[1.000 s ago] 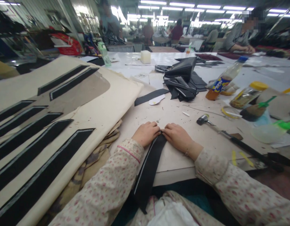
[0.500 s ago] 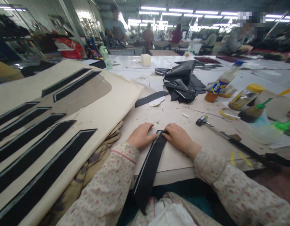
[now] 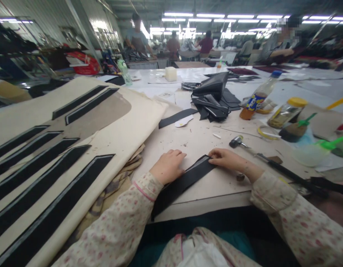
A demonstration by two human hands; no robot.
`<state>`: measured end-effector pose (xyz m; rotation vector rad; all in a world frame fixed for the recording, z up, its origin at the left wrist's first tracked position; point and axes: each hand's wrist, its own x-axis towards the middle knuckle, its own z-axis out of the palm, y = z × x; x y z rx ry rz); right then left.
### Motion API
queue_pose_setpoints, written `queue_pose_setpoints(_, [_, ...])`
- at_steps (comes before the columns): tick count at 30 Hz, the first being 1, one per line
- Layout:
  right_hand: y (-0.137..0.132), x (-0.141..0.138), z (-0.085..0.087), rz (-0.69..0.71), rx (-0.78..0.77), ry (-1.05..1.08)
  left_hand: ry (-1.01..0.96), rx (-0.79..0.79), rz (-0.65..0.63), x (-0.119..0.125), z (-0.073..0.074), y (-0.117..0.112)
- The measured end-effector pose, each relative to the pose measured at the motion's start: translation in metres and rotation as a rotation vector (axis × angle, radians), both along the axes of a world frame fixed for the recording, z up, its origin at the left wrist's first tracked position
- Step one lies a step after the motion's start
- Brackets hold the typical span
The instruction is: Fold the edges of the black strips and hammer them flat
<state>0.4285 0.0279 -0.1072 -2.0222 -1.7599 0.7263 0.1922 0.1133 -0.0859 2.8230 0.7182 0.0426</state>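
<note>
A long black strip (image 3: 185,178) with a pale folded edge lies slanted across the near edge of the table, its lower end hanging over the front. My left hand (image 3: 168,165) rests on the strip's middle with curled fingers pressing it down. My right hand (image 3: 225,158) pinches the strip's far end between thumb and fingers. Both of my sleeves are pale with small pink flowers.
A cream board (image 3: 77,122) carrying several black strips fills the left. A pile of black pieces (image 3: 213,100) lies mid-table. A hammer (image 3: 238,141), bottle (image 3: 257,96), yellow-lidded jar (image 3: 285,111) and glue bowls with green brushes (image 3: 310,152) stand at right. Other people work at the back.
The strip has swung from pointing straight away to slanting rightward. My right hand moved right with its far end; my left hand slid down to the strip's middle.
</note>
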Motion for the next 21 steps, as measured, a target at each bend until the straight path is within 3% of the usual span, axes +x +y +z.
queue_pose_setpoints(5, [-0.033,0.02,-0.001,-0.235,-0.061,0.292,-0.08,0.055,-0.197,0.032,0.02,-0.039])
queue_pose_setpoints(8, [-0.052,0.031,-0.009,-0.419,-0.025,0.416,-0.084,0.043,-0.327,0.047,0.014,-0.063])
queue_pose_setpoints(11, [-0.065,0.038,-0.014,-0.532,0.045,0.491,-0.008,0.064,-0.331,0.053,0.0,-0.066])
queue_pose_setpoints(13, [-0.071,0.039,-0.014,-0.506,0.015,0.462,0.024,0.094,-0.256,0.054,-0.005,-0.059])
queue_pose_setpoints(16, [-0.071,0.032,-0.009,-0.362,-0.043,0.264,-0.041,0.159,-0.185,0.059,-0.006,-0.051])
queue_pose_setpoints(19, [-0.067,0.023,-0.003,-0.249,-0.029,0.049,-0.159,0.156,-0.243,0.072,-0.008,-0.054])
queue_pose_setpoints(21, [-0.064,0.021,0.0,-0.212,-0.063,0.028,-0.22,0.108,-0.302,0.082,-0.016,-0.058])
